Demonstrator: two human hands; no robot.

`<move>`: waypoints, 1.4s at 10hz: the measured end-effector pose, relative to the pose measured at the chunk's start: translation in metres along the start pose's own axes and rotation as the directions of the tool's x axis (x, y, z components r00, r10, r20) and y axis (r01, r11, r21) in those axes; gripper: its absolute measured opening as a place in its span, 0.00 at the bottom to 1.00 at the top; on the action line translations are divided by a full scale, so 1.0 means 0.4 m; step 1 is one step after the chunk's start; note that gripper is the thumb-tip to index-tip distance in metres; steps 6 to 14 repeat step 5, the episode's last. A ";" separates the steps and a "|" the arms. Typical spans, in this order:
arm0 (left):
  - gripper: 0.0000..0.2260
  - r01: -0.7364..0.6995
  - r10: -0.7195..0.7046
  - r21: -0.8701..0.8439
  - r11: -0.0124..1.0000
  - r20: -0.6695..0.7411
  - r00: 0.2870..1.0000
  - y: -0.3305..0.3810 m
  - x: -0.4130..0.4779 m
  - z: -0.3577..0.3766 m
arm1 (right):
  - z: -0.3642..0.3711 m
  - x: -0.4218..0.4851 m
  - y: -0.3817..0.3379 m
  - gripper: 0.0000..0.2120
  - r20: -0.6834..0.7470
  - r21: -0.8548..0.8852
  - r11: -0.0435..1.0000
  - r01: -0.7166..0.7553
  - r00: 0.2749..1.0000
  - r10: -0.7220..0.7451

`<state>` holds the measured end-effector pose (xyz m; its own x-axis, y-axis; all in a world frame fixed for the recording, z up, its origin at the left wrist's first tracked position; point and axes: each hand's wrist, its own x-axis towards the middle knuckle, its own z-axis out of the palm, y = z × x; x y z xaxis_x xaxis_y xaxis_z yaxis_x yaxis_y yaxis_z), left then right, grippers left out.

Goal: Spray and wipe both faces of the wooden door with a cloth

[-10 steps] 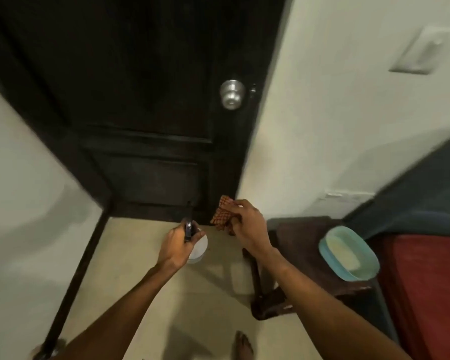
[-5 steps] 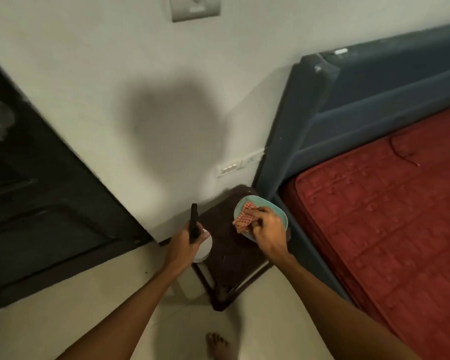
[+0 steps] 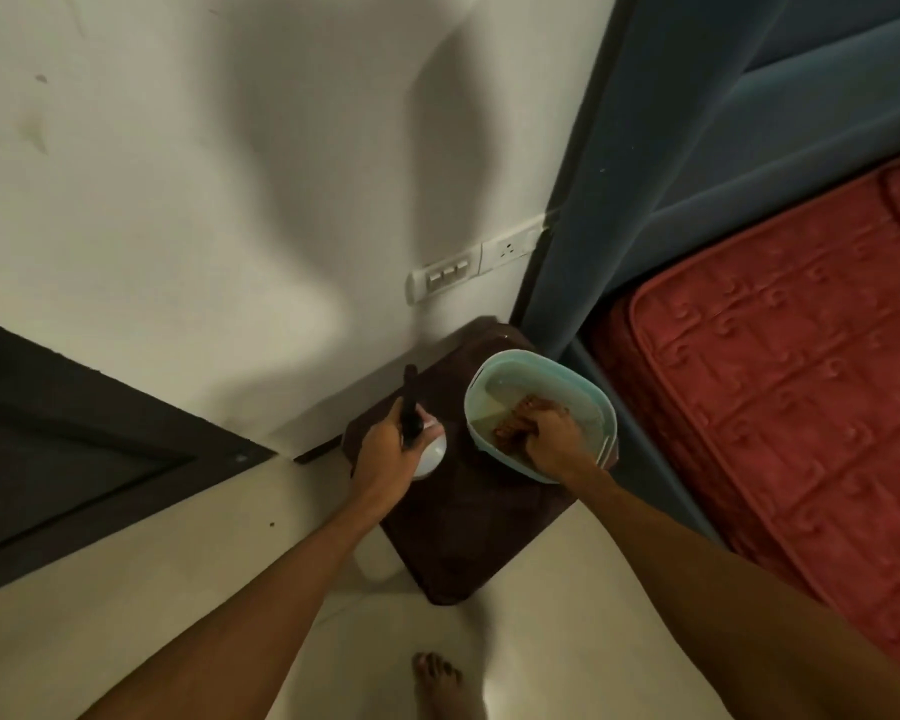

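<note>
Pale wall [image 3: 230, 200] fills the upper part of the view and meets a light tiled floor [image 3: 126, 589]. The dark wooden door [image 3: 48, 433] sits at the lower left, well apart from both hands and only partly in frame. A white switch and socket strip [image 3: 468, 270] is fixed low on the wall. Just below it stands a dark brown stool [image 3: 468, 522], set against the wall and beside a blue padded headboard [image 3: 697, 174]. A red quilted mattress [image 3: 801, 381] lies to the right.

On the far right part of the stool rests a teal basin [image 3: 471, 392] with some cloudy water in it. The right hand [image 3: 552, 433] is down inside the basin, its fingers curled over the reddish checked cloth [image 3: 515, 415] and bunching it against the basin's bottom, so most of the cloth is hidden under the knuckles.

The left hand [image 3: 385, 452] holds the spray bottle [image 3: 430, 452] over the stool's left edge, just beside the basin but not touching it. The fingers are wrapped close together round the bottle's neck, with the black nozzle sticking up above them toward the wall. The white body shows below the hand — whether its base rests on the stool cannot be told.

A bare foot [image 3: 442, 683] stands on the floor at the bottom edge.
</note>
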<state>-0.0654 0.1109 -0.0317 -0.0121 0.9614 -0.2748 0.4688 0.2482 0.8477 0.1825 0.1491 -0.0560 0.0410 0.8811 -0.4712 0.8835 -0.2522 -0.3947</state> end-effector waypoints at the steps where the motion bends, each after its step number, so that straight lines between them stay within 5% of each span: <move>1: 0.18 0.003 -0.004 0.014 1.000 0.038 0.999 -0.045 0.000 0.002 | 0.061 0.056 0.008 0.21 0.064 -0.062 0.998 -0.017 0.998 0.021; 4: 0.30 0.075 -0.090 0.132 0.988 0.111 0.990 -0.059 -0.023 -0.022 | 0.070 0.042 0.038 0.16 0.028 -0.054 0.998 0.040 0.999 -0.039; 5: 0.30 0.082 -0.100 0.157 0.984 0.112 0.989 -0.072 -0.038 -0.048 | 0.059 0.032 0.010 0.13 -0.096 -0.035 0.998 0.047 0.994 -0.050; 14: 0.30 0.082 -0.100 0.157 0.984 0.112 0.989 -0.072 -0.038 -0.048 | 0.059 0.032 0.010 0.13 -0.096 -0.035 0.998 0.047 0.994 -0.050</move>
